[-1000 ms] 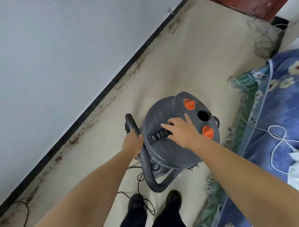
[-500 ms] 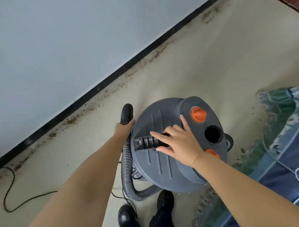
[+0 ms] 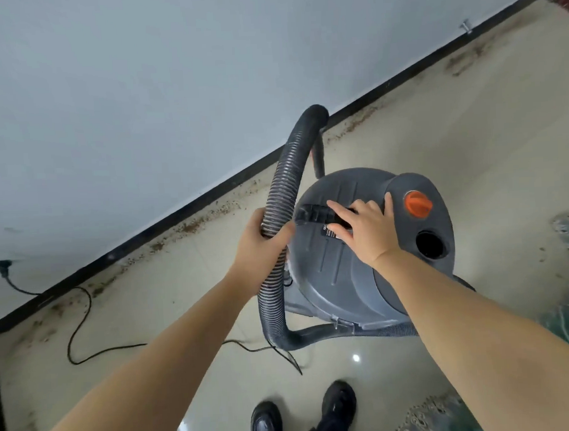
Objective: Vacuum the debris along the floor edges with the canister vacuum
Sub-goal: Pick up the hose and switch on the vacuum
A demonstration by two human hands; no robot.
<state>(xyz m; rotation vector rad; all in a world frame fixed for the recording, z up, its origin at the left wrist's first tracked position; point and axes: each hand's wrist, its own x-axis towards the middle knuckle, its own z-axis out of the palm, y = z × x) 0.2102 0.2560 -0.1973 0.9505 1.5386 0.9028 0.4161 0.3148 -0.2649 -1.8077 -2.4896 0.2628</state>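
The grey canister vacuum (image 3: pixel 359 244) stood on the tiled floor near the black skirting board (image 3: pixel 210 195), where brown debris (image 3: pixel 192 224) lay untouched. The left hand (image 3: pixel 258 245) was wrapped around the ribbed hose (image 3: pixel 283 189), and the right hand (image 3: pixel 365 228) lay fingers-spread over the lid's carry handle (image 3: pixel 312 213), though whether they hooked under it was unclear. This looked like set-up; next the hose mouth had to drop left to the debris.

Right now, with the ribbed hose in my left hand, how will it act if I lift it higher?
The hose will probably flex rather than stay stiff: it already arcs above the left hand and loops low behind the canister. Its ribs should give decent grip. Lifting far may tug the canister, since its other end seems attached there.
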